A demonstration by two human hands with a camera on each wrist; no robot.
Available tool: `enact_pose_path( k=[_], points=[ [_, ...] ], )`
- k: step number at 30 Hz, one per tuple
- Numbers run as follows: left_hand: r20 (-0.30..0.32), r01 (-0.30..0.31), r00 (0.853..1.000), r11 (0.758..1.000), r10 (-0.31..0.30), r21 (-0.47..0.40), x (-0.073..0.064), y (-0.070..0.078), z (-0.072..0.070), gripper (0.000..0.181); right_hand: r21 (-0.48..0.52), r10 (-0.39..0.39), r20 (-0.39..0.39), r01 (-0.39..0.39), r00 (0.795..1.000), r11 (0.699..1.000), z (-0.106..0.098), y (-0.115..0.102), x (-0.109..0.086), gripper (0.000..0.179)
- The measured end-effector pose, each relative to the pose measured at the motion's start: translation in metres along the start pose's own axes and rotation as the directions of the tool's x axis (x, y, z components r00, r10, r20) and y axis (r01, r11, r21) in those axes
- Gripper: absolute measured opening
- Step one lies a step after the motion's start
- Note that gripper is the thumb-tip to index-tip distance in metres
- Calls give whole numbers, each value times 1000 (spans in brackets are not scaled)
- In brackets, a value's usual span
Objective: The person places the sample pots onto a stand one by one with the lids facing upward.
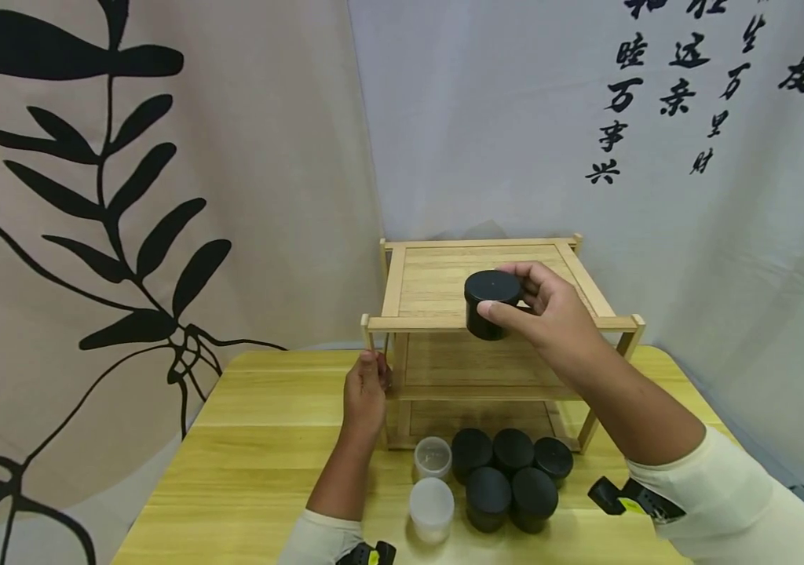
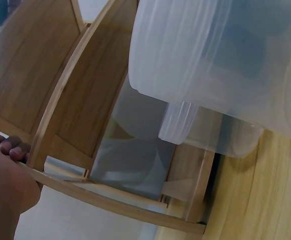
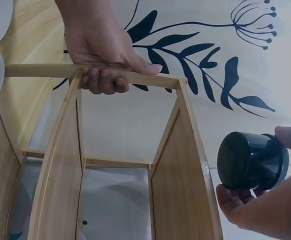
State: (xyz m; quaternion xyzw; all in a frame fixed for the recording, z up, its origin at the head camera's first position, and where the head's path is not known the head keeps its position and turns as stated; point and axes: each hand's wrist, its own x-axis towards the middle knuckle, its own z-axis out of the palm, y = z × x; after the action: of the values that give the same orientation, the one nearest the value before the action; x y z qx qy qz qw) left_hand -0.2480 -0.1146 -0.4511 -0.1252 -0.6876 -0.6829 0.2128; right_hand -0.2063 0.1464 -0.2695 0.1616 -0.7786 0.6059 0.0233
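My right hand (image 1: pixel 550 314) pinches a black lidded jar (image 1: pixel 490 314) by its side, above the front edge of the top tier of a wooden shelf (image 1: pixel 437 282). In the right wrist view the same black jar (image 3: pixel 245 160) is held between thumb and fingers, apart from the wood. My left hand (image 1: pixel 365 392) grips the shelf's front left post; the right wrist view shows its fingers (image 3: pixel 105 82) curled round that post. Before the bottom tier stand several black jars (image 1: pixel 488 494) and two translucent jars (image 1: pixel 432 506), which loom large in the left wrist view.
The three-tier shelf stands at the back of a yellow wood-grain table (image 1: pixel 253 463). A cloth curtain (image 1: pixel 289 173) with black leaf patterns and written characters hangs behind it. The shelf's right front post (image 1: pixel 628 341) is close to my right forearm.
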Motion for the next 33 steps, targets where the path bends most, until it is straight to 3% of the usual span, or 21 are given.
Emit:
enact_pose_path(
  k=[24, 33],
  points=[
    [4, 21, 1000, 1000, -21, -2, 0, -2, 0, 86, -16, 72, -8, -72, 997, 997, 12, -9, 43, 60],
    [3, 18, 1000, 1000, -18, -13, 0, -2, -1, 87, -6, 77, -21, -77, 997, 997, 20, -12, 63, 52]
  ],
)
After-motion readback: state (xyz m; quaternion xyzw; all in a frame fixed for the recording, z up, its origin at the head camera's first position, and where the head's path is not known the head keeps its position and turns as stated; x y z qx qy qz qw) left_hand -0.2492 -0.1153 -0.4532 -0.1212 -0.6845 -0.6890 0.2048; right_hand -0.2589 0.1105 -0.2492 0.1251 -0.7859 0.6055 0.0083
